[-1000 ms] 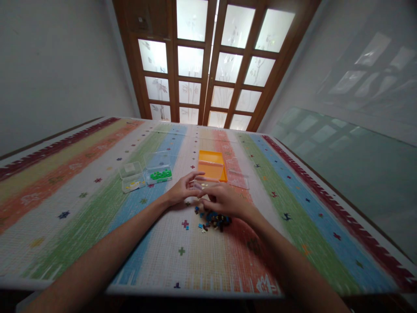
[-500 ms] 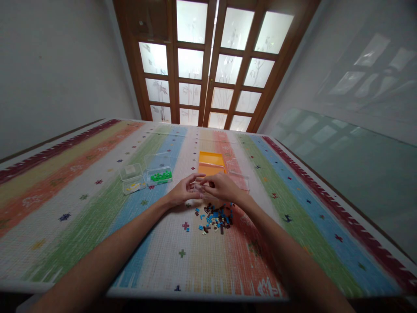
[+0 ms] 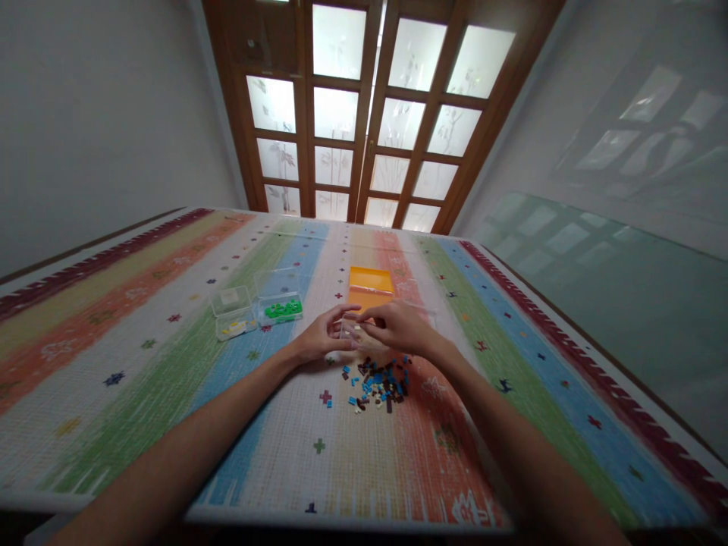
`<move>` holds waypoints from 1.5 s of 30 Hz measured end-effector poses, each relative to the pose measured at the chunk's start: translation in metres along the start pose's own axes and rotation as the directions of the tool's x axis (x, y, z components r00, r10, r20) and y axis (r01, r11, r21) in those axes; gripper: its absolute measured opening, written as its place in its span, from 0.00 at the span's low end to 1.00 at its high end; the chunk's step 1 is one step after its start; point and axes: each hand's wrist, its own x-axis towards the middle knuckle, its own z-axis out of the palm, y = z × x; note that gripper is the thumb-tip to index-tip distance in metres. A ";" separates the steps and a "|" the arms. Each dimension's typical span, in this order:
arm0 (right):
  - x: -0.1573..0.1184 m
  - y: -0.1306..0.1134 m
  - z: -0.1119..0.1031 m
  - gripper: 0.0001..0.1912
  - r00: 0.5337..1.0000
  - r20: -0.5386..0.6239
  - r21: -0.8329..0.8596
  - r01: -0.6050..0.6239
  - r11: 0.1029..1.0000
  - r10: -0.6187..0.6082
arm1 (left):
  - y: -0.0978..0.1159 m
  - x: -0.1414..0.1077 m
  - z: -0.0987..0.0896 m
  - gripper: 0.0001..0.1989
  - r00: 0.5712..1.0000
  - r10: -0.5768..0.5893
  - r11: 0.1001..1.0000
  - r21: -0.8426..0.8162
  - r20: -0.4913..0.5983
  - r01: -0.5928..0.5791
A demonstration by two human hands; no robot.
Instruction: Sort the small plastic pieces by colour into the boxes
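Left hand: fingers half curled, holding box.
Right hand: fingers bent over box; cannot tell if gripping anything.
Box: between hands, just beyond pile.
Change: right hand, over pile a second ago, now off it.

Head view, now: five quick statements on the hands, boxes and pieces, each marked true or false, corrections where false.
1. The left hand is curled around the small clear box. True.
2. The right hand is down at the table's near edge. False: the right hand is over the small clear box.
3. The green pieces sit in an open clear box. True.
4. The loose pile is all one colour. False: the loose pile mixes blue, brown and pale pieces.
5. The orange box is nearer the wearer than the loose pile. False: the orange box lies farther off, beyond the hands.
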 end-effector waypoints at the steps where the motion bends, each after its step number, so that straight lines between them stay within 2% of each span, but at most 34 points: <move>1: -0.006 0.000 -0.004 0.13 1.000 -0.012 0.028 -0.009 1.000 0.009 | 0.001 0.000 0.000 0.37 1.000 -0.002 1.000 0.004 -0.001 0.002; 4: -0.024 0.001 -0.014 0.12 1.000 0.031 0.111 -0.004 0.994 0.000 | 0.004 -0.002 0.001 0.39 1.000 -0.008 1.000 0.015 -0.020 0.008; 7: -0.042 0.004 -0.016 0.10 0.981 0.192 0.156 0.000 0.988 -0.031 | 0.006 -0.003 0.002 0.41 0.998 -0.016 0.999 0.042 -0.055 0.018; 10: -0.057 0.010 -0.008 0.12 0.946 0.321 0.143 -0.003 0.990 -0.044 | 0.007 -0.004 0.003 0.41 0.997 -0.015 0.998 0.053 -0.076 0.020; 13: -0.067 0.014 0.003 0.13 0.931 0.364 0.134 -0.029 0.991 -0.021 | 0.008 -0.005 0.004 0.40 0.997 -0.006 1.000 0.020 -0.071 0.007; 18: -0.075 0.017 0.015 0.10 0.948 0.317 0.142 -0.039 0.989 -0.008 | 0.010 -0.009 0.007 0.40 0.994 -0.027 0.999 0.041 -0.102 0.032; 25: -0.079 0.016 0.015 0.09 0.963 0.269 0.138 -0.007 0.990 -0.030 | 0.013 -0.012 0.010 0.39 0.992 -0.003 0.999 0.033 -0.125 0.007; 30: -0.081 0.013 0.018 0.10 0.959 0.282 0.135 -0.007 0.991 -0.031 | 0.013 -0.019 0.012 0.40 0.994 -0.023 1.000 0.019 -0.108 0.025; 34: -0.080 0.012 0.020 0.10 0.960 0.281 0.068 -0.003 0.998 -0.016 | 0.013 -0.026 0.014 0.40 0.996 -0.016 0.998 0.065 -0.091 0.022; 45: -0.076 0.008 0.025 0.08 0.963 0.270 0.023 -0.028 0.999 0.021 | 0.013 -0.026 0.015 0.40 0.997 -0.009 0.997 0.075 -0.078 0.015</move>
